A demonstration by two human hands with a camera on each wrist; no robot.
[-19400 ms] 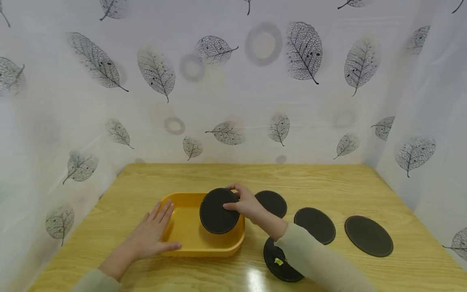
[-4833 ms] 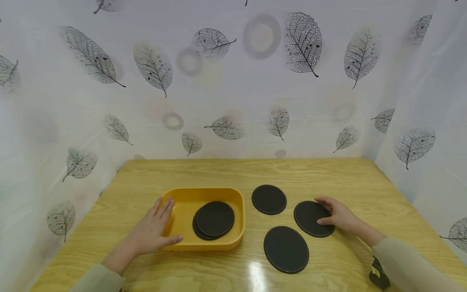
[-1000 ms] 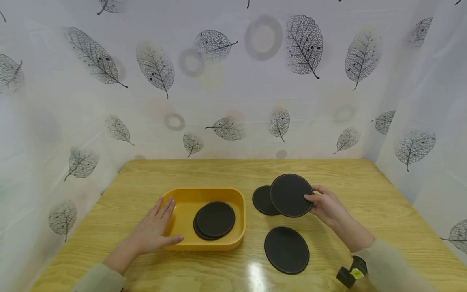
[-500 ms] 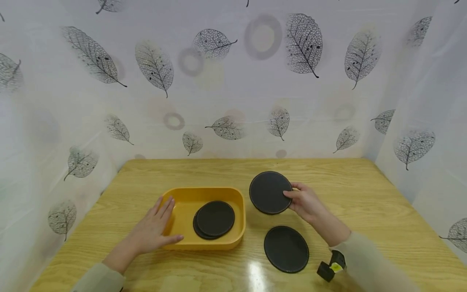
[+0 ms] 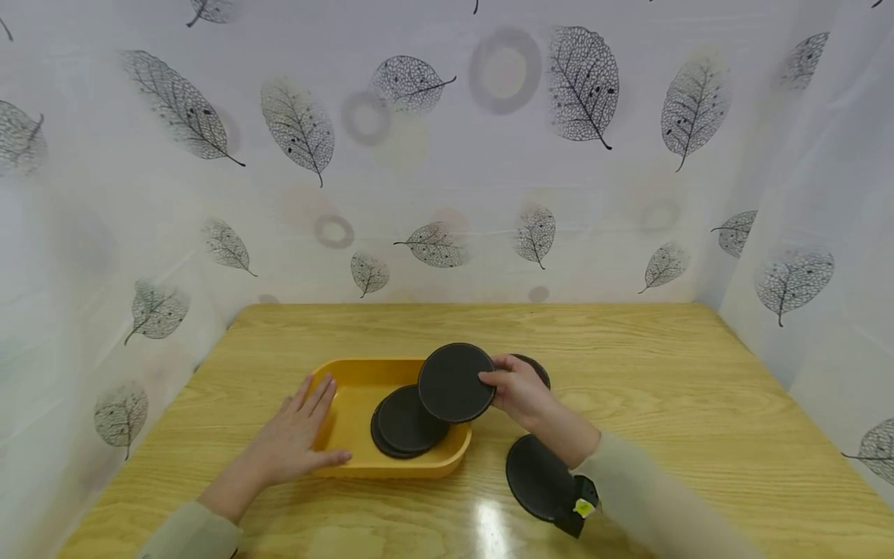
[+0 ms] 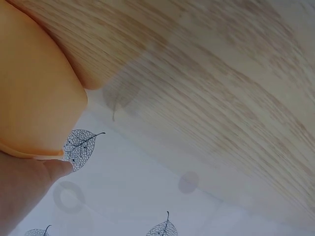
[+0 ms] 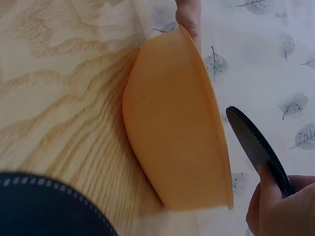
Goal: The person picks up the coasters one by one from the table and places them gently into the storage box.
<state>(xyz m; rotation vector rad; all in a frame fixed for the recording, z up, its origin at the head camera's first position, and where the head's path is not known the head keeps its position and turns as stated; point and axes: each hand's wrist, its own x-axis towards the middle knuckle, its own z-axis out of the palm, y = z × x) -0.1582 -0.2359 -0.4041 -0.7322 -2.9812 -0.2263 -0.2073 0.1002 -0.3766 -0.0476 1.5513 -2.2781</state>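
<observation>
My right hand (image 5: 524, 392) pinches a round black coaster (image 5: 455, 382) with stitching along its edge. The coaster is in the air above the right rim of the yellow plastic tray (image 5: 349, 458). Inside the tray lie black coasters (image 5: 412, 419), one overlapping another. The right wrist view shows the held coaster (image 7: 251, 137) edge-on, apart from the tray's wall (image 7: 172, 132). My left hand (image 5: 289, 439) rests on the tray's left side with its fingers straight, and its thumb lies by the near rim.
Two more coasters lie on the wooden table (image 5: 670, 373): a far coaster (image 5: 536, 366), mostly behind my right hand, and a near coaster (image 5: 538, 477), partly covered by the black wrist camera (image 5: 578, 508). A leaf-patterned curtain (image 5: 447, 178) stands behind.
My right hand has taken a coaster from the right side of the table and carried it left, past the far coaster, to the tray's right rim. My left hand has stayed in place.
</observation>
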